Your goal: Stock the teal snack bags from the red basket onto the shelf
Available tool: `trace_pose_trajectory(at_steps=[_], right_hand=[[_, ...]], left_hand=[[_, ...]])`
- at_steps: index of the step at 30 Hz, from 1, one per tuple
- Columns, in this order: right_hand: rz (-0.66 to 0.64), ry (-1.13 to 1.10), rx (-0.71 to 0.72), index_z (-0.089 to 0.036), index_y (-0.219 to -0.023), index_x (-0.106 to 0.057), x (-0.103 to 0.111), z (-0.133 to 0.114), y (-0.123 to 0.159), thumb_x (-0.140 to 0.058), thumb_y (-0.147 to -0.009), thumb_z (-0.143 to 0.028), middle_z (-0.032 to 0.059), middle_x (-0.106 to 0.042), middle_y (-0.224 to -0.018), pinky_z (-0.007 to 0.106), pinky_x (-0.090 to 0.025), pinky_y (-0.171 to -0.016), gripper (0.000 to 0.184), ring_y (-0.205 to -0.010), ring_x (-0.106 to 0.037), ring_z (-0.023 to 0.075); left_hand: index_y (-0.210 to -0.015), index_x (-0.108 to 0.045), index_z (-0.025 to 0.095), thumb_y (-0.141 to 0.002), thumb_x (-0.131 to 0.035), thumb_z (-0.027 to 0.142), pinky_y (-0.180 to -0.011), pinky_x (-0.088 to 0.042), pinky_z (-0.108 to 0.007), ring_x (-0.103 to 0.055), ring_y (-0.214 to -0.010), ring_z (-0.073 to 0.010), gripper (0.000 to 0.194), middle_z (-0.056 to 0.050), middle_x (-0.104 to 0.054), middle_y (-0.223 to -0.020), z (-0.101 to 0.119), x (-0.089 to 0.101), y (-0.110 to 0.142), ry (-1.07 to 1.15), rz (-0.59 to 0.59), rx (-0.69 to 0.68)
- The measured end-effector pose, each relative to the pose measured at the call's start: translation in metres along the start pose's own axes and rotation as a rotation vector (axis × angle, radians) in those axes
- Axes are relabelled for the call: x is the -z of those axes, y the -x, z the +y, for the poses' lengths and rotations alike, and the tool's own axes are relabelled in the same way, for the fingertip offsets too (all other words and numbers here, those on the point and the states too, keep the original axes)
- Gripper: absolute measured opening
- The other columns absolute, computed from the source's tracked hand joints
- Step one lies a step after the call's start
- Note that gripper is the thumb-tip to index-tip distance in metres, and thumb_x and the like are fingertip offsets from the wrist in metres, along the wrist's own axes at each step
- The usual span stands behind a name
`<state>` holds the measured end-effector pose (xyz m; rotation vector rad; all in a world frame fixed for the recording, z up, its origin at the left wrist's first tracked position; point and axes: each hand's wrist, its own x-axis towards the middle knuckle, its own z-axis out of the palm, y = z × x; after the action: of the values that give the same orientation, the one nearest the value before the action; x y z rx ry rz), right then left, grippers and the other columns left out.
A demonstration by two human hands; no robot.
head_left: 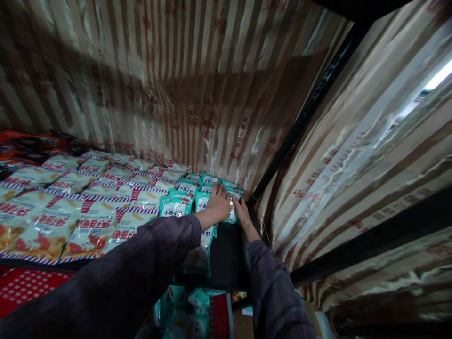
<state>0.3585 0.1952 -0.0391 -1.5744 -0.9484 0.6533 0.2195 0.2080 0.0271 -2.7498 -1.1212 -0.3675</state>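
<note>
Both of my arms reach over a black shelf point(229, 256) to rows of green-and-white snack bags point(175, 207) at its right end. My left hand point(219, 205) lies with fingers extended on the bags, palm down. Beside it, my right hand point(242, 210) has its fingers stretched along the right edge of a snack bag point(232, 216). The two hands sit on either side of that bag's top. In front of my left wrist, another green-and-white bag point(197, 259) lies near the shelf's front edge, partly covered by my sleeve.
White bags with red print point(93, 223) fill the shelf to the left, with black-and-orange packs point(30, 146) at far left. A striped sheet point(197, 94) hangs behind. A black post point(307, 108) rises at right. Below are a red basket point(30, 285) and more green bags point(183, 315).
</note>
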Motion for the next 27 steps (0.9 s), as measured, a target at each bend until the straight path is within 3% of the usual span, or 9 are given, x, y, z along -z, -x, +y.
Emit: trace_pose_trajectory(at_steps=[5, 18, 22, 27], right_hand=[[-0.007, 0.022, 0.031, -0.02, -0.131, -0.054, 0.001, 0.003, -0.001, -0.06, -0.08, -0.056, 0.0094, -0.063, -0.131, 0.038, -0.039, -0.108, 0.063, -0.123, -0.057, 0.0244], [0.064, 0.128, 0.049, -0.015, -0.15, -0.029, 0.002, 0.003, 0.007, -0.058, -0.079, -0.061, 0.0148, -0.055, -0.139, 0.04, -0.039, -0.108, 0.089, -0.13, -0.051, 0.0269], [0.148, 0.206, 0.047, -0.017, -0.15, -0.03, 0.008, -0.002, 0.01, -0.052, -0.082, -0.061, 0.0135, -0.045, -0.148, 0.042, -0.032, -0.112, 0.084, -0.137, -0.043, 0.0269], [0.238, 0.311, 0.111, -0.014, -0.144, -0.04, 0.015, -0.017, 0.025, -0.047, -0.085, -0.054, 0.0139, -0.043, -0.149, 0.042, -0.028, -0.115, 0.071, -0.138, -0.04, 0.0259]], left_hand=[[-0.134, -0.051, 0.001, -0.089, -0.045, 0.03, -0.117, -0.006, -0.056, -0.03, -0.141, -0.0352, 0.054, -0.025, -0.049, -0.141, 0.0, -0.002, -0.001, 0.0, -0.022, -0.015], [-0.134, -0.052, 0.005, -0.09, -0.042, 0.029, -0.117, -0.01, -0.056, -0.027, -0.143, -0.0334, 0.051, -0.022, -0.045, -0.146, 0.002, -0.002, 0.0, 0.036, 0.035, -0.008], [-0.133, -0.053, 0.005, -0.089, -0.045, 0.028, -0.117, -0.009, -0.056, -0.026, -0.143, -0.0332, 0.05, -0.022, -0.044, -0.146, 0.005, 0.004, 0.003, 0.026, 0.034, -0.018], [-0.132, -0.053, 0.001, -0.087, -0.048, 0.024, -0.117, -0.013, -0.054, -0.026, -0.143, -0.0338, 0.051, -0.026, -0.042, -0.146, 0.009, 0.026, 0.014, 0.046, 0.019, -0.042]])
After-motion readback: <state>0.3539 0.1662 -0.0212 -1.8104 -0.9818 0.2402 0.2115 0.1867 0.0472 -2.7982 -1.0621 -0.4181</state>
